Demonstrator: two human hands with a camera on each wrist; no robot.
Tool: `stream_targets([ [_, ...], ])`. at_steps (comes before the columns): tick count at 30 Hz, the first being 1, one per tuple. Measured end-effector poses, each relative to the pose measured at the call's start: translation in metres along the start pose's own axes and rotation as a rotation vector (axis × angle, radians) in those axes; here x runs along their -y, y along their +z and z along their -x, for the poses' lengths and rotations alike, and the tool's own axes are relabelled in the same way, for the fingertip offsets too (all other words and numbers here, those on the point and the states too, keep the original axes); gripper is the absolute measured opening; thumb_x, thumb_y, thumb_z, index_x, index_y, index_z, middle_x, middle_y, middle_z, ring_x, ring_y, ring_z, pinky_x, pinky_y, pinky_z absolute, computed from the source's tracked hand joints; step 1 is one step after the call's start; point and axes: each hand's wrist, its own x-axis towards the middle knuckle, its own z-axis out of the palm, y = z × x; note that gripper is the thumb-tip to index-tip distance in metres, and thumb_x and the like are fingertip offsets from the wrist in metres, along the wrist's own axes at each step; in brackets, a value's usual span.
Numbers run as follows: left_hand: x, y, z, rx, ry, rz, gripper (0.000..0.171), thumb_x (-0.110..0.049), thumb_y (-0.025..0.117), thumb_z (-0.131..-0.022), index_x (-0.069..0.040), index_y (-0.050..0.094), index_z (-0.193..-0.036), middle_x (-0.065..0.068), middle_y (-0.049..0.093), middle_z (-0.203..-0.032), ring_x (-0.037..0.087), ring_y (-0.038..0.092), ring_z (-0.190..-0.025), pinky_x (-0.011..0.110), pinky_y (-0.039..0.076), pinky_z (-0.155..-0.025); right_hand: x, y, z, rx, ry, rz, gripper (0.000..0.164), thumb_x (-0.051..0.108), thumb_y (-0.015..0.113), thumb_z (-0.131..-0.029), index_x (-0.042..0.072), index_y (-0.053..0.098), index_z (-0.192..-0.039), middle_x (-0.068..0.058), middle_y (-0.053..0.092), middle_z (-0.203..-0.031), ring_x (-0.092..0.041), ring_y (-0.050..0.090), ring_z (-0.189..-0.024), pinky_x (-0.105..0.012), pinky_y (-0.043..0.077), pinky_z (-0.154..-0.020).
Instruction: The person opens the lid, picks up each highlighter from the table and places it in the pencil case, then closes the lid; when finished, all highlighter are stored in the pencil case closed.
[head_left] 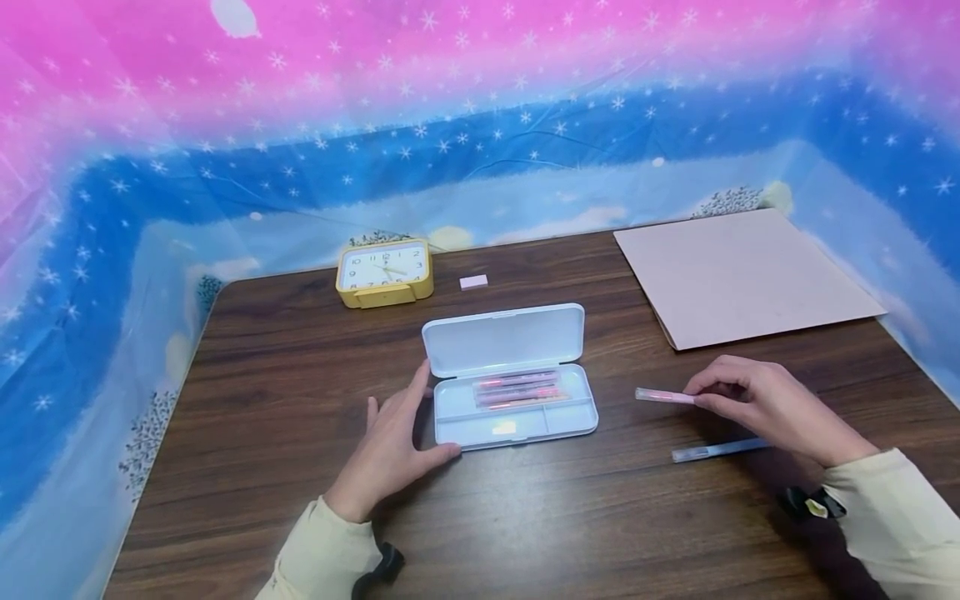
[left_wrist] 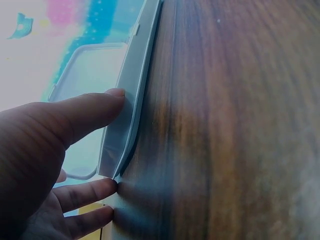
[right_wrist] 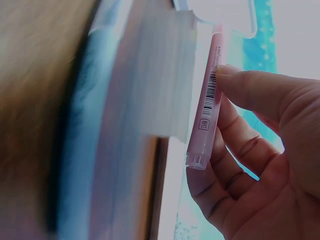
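Note:
A white pencil case (head_left: 572, 421) lies with its lid raised; several pink-toned pens (head_left: 521, 389) fill its back compartment. At its left end is my left hand (head_left: 390, 450); the thumb (left_wrist: 95, 112) rests against the front wall, with the other fingers extended along the end. To the right of the case, my right hand (head_left: 765, 400) pinches a pink pen (head_left: 663, 396) above the table. A barcode label shows on that pen's barrel in the right wrist view. Below this hand, a blue pen (head_left: 712, 451) lies on the table, its right end hidden.
A yellow clock (head_left: 385, 271) stands at the back left, with a small pale pink block (head_left: 473, 282) beside it. A flat beige board or folder (head_left: 750, 279) lies at the back right. Patterned cloth (head_left: 480, 158) hangs around the wooden table (head_left: 525, 533).

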Motion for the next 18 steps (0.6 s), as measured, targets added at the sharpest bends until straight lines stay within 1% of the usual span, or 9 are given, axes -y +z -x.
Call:
stream_targets([
  [5,0.001,0.0,0.0,0.001,-0.005,0.001,0.117,-0.04,0.084,-0.077,-0.028,0.002,-0.16,0.012,0.048,-0.15,0.034,0.032,-0.147,0.072,0.0,-0.115,0.012,0.004,-0.017,0.004,-0.082,-0.044,0.026,0.008,0.075,-0.086,0.032,0.07,-0.097,0.02,0.066,-0.089,0.003,0.054,-0.075,-0.015,0.044,-0.063],
  [8,0.001,0.0,0.0,0.0,-0.005,0.002,0.117,-0.04,0.084,-0.077,-0.028,0.002,-0.16,0.012,0.049,-0.15,0.034,0.032,-0.146,0.072,0.0,-0.115,0.02,0.008,-0.028,0.019,-0.118,-0.067,0.025,0.009,0.074,-0.087,0.031,0.071,-0.096,0.019,0.066,-0.089,0.003,0.055,-0.076,-0.017,0.046,-0.065],
  [14,0.001,0.0,0.0,-0.002,-0.002,0.009,0.117,-0.039,0.084,-0.077,-0.028,0.002,-0.16,0.011,0.049,-0.149,0.034,0.032,-0.146,0.072,0.0,-0.115,0.04,0.017,-0.048,0.083,-0.102,-0.092,0.019,0.012,0.073,-0.089,0.03,0.072,-0.095,0.02,0.064,-0.087,0.001,0.055,-0.074,-0.022,0.049,-0.065],
  [18,0.0,0.0,0.001,-0.006,0.002,0.009,0.117,-0.039,0.084,-0.077,-0.028,0.003,-0.16,0.011,0.049,-0.149,0.034,0.033,-0.146,0.072,0.0,-0.115,0.052,0.023,-0.059,0.121,-0.059,-0.115,0.017,0.012,0.073,-0.089,0.028,0.072,-0.094,0.019,0.063,-0.084,-0.001,0.054,-0.071,-0.021,0.048,-0.063],
])
